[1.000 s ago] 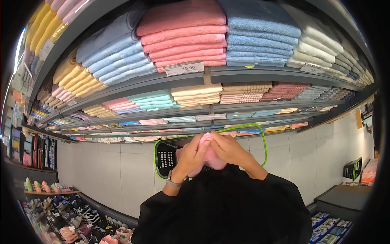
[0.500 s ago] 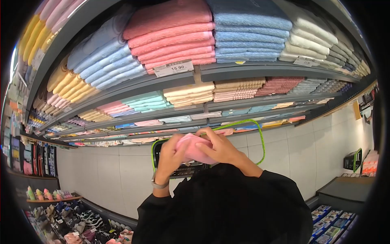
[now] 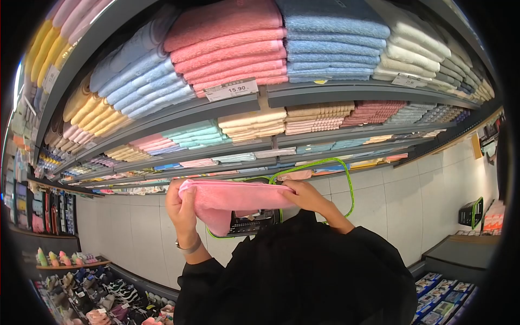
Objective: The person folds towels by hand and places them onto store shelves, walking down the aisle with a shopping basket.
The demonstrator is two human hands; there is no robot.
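A pink towel point(image 3: 238, 196) is stretched sideways between my two hands, its upper edge nearly level and its left part hanging lower. My left hand point(image 3: 183, 208) pinches the left end, thumb in front. At the other end, my right hand point(image 3: 306, 196) grips the edge with fingers closed. Under the towel, and partly covered by it, is a black shopping basket point(image 3: 254, 225) with a green rim. Its contents are mostly hidden.
Shelves of folded towels rise ahead, with a pink stack point(image 3: 227, 46), a blue stack point(image 3: 336, 46) and a price tag point(image 3: 232, 90). A green loop handle point(image 3: 351, 187) stands right. Slippers point(image 3: 103, 292) lie low left. Another basket point(image 3: 470, 213) is far right.
The pink towel was bunched up between my hands; now it is spread out. My left hand has moved left and my right hand slightly right.
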